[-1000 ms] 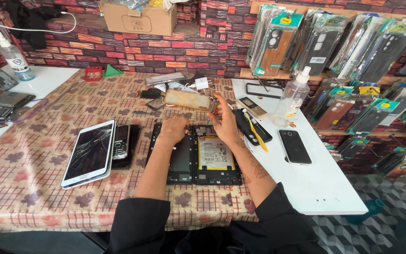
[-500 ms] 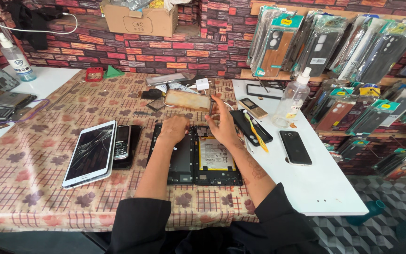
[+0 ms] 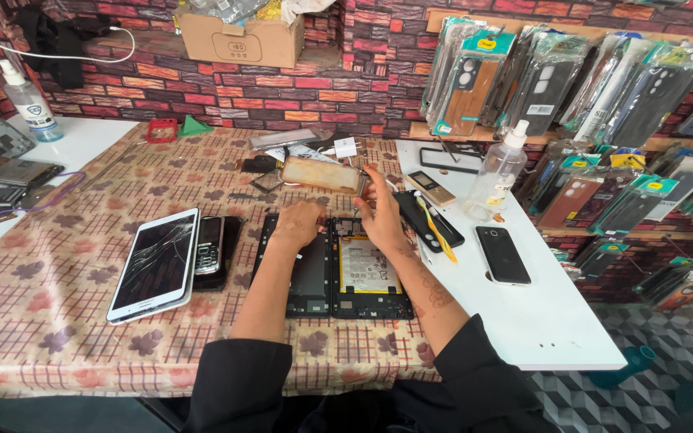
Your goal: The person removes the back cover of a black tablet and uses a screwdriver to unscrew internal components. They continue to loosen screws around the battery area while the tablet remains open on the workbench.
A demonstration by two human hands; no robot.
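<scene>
- The left hand [image 3: 297,224] lay knuckles-up on the top edge of the opened tablet [image 3: 332,265], fingers [image 3: 308,210] curled down against it; whether they pinched anything could not be told.
- The right hand [image 3: 380,212] rested at the tablet's top edge toward 1 o'clock, fingers spread and raised, gripping nothing visible.
- The tablet lay flat in two dark halves at the near middle of the worktop [image 3: 58,321], its pale battery [image 3: 368,266] showing in the right half.
- At 9 o'clock, just beside it, sat a keypad phone [image 3: 209,247], then a cracked white tablet [image 3: 156,265].
- At 3 o'clock lay a yellow-handled tool [image 3: 436,230] and a black phone [image 3: 503,255] on the white board [image 3: 539,321].
- At 12 o'clock lay a worn phone case [image 3: 322,174].
- Open patterned cloth showed toward 7 o'clock, up to the near edge.
</scene>
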